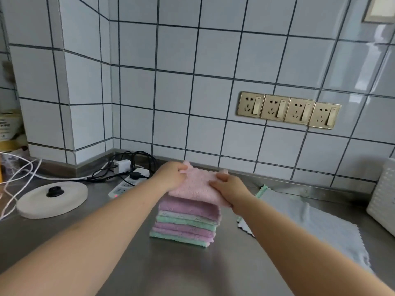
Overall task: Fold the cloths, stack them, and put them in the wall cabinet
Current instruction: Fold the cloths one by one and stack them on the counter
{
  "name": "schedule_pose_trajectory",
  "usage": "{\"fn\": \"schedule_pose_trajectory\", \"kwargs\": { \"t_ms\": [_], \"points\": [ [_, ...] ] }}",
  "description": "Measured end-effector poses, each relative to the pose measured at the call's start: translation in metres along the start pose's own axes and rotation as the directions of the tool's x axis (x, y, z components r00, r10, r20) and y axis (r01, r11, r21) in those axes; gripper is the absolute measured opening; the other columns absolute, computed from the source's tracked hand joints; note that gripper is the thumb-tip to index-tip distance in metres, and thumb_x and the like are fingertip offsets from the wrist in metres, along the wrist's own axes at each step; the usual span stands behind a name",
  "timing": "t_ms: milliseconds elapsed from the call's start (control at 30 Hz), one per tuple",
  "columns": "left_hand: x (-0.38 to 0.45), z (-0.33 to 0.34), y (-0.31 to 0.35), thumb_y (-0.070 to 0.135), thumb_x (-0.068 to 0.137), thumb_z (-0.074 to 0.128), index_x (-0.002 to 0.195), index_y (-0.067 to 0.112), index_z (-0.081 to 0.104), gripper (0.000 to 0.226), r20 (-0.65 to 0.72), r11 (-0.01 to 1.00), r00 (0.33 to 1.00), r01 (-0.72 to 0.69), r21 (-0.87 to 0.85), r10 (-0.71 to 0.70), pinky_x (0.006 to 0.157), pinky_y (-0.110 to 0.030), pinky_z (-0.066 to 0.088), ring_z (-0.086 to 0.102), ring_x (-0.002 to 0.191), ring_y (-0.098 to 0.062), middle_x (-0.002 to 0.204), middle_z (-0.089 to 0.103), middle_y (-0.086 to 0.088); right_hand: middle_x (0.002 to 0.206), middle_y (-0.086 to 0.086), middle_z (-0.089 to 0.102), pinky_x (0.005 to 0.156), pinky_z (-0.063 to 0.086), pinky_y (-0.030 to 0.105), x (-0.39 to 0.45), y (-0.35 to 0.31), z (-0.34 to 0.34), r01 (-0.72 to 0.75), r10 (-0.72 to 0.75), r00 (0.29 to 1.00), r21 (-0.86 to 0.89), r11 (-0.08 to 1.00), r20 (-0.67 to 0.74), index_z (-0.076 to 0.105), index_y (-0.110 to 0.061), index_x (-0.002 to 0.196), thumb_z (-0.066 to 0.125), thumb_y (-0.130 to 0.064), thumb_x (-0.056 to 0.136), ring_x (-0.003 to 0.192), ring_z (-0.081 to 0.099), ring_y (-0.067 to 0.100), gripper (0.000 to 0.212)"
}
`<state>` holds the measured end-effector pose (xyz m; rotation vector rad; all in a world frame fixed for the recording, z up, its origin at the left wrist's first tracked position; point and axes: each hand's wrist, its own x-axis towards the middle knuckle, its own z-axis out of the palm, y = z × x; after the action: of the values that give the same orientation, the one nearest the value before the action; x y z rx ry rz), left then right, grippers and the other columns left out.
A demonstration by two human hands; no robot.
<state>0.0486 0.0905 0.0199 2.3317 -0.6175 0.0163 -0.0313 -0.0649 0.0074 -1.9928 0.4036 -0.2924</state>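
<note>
1. White square tiles with dark grout [175,97] cover the wall behind a brushed steel counter [175,268], and the wall steps out into a corner on the left.
2. Four gold wall sockets [288,110] sit in a row on the tiles, up and to the right of the hands.
3. At the middle of the counter stands a stack of folded cloths [186,225], layered purple, green and pink, its edges roughly lined up.
4. On top of the stack lies a folded pink cloth [196,186], its far edge lifted slightly above the layers beneath.
5. The left hand [171,176] grips the pink cloth at its far left corner, fingers curled over the edge.
6. The right hand [230,186] holds the cloth's right side, fingers bent onto the top and the thumb tucked against the edge.
7. Just right of the stack, partly under the right forearm, a grey cloth [310,223] lies spread flat and unfolded; a green corner shows at its far end.
8. A round white lid with a black knob [53,197] rests on the counter to the left.
9. Behind the lid lie a white power strip [126,185] with plugs, tangled black cables [132,161] and white cords.
10. A white perforated basket [384,195] stands at the right edge.
</note>
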Motion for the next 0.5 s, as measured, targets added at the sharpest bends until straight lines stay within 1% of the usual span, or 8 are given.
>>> {"fn": "schedule_pose_trajectory", "kwargs": {
  "t_ms": [67,133,200,267,300,333,400,500],
  "points": [
    [0.005,0.004,-0.012,0.013,0.096,0.041,0.135,0.015,0.049,0.039,0.024,0.998,1.0,0.017,0.063,-0.018,0.096,-0.024,0.036,0.047,0.123,-0.021,0.144,0.044,-0.008,0.129,0.008,0.057,0.083,0.046,0.028,0.011,0.008,0.009,-0.02,0.022,0.999,-0.066,0.998,0.028,0.052,-0.016,0.134,0.06,-0.029,0.09,0.111,0.056,0.024,0.047],
    [0.005,0.006,-0.021,0.014,0.097,0.041,0.135,0.015,0.049,0.039,0.031,0.995,0.999,0.019,0.103,-0.023,0.099,-0.025,0.035,0.043,0.129,-0.022,0.144,0.043,-0.006,0.129,0.007,0.057,0.09,0.047,0.03,0.016,0.014,0.014,-0.023,0.029,0.998,-0.114,0.993,0.049,0.054,-0.018,0.132,0.06,-0.033,0.089,0.112,0.056,0.024,0.047],
    [0.006,0.012,-0.032,0.014,0.096,0.04,0.112,0.02,0.061,0.027,0.044,0.991,0.999,0.014,0.131,-0.02,0.086,-0.024,0.04,0.05,0.114,-0.02,0.121,0.056,-0.003,0.131,0.005,0.057,0.098,0.045,0.031,0.018,0.018,0.018,-0.003,0.014,0.997,-0.153,0.988,0.073,0.054,-0.021,0.133,0.059,-0.035,0.089,0.115,0.056,0.022,0.046],
    [0.005,0.016,-0.038,0.013,0.094,0.039,0.083,0.028,0.054,0.024,0.063,0.983,0.998,0.008,0.183,-0.02,0.068,-0.022,0.038,0.048,0.095,-0.017,0.095,0.05,0.002,0.134,0.003,0.054,0.098,0.042,0.027,0.017,0.02,0.019,0.023,-0.005,0.996,-0.209,0.978,0.084,0.052,-0.022,0.135,0.058,-0.035,0.09,0.117,0.054,0.021,0.047],
    [0.004,0.017,-0.04,0.015,0.094,0.039,0.084,0.028,0.057,0.024,0.066,0.976,0.998,0.004,0.216,-0.019,0.069,-0.021,0.04,0.05,0.095,-0.019,0.099,0.048,0.001,0.136,0.003,0.053,0.097,0.041,0.026,0.017,0.02,0.019,0.032,-0.013,0.997,-0.248,0.968,0.074,0.051,-0.024,0.135,0.057,-0.035,0.09,0.119,0.053,0.021,0.047],
    [0.004,0.016,-0.042,0.017,0.093,0.04,0.096,0.026,0.064,0.026,0.046,0.968,0.999,-0.003,0.252,-0.009,0.079,-0.025,0.045,0.052,0.102,-0.022,0.111,0.049,-0.002,0.139,0.003,0.05,0.096,0.041,0.025,0.019,0.018,0.018,0.041,-0.028,0.998,-0.286,0.957,0.051,0.051,-0.025,0.135,0.057,-0.036,0.089,0.12,0.053,0.021,0.048],
    [0.007,0.012,-0.04,0.022,0.092,0.042,0.118,0.03,0.062,0.034,-0.041,0.954,0.999,-0.02,0.299,0.034,0.101,-0.035,0.04,0.044,0.123,-0.024,0.135,0.043,-0.005,0.146,0.005,0.039,0.101,0.041,0.028,0.027,0.013,0.015,0.073,-0.082,0.997,-0.342,0.937,-0.011,0.049,-0.028,0.136,0.054,-0.039,0.088,0.123,0.05,0.022,0.049],
    [0.01,0.01,-0.021,0.022,0.093,0.04,0.12,0.028,0.062,0.035,-0.095,0.935,0.976,-0.158,0.318,0.197,0.105,-0.038,0.038,0.042,0.128,-0.02,0.136,0.048,0.002,0.153,0.003,0.026,0.111,0.033,0.038,0.034,-0.003,0.021,0.2,-0.227,0.974,-0.483,0.852,0.003,0.045,-0.029,0.139,0.049,-0.039,0.092,0.135,0.038,0.023,0.048]
  ]
}}
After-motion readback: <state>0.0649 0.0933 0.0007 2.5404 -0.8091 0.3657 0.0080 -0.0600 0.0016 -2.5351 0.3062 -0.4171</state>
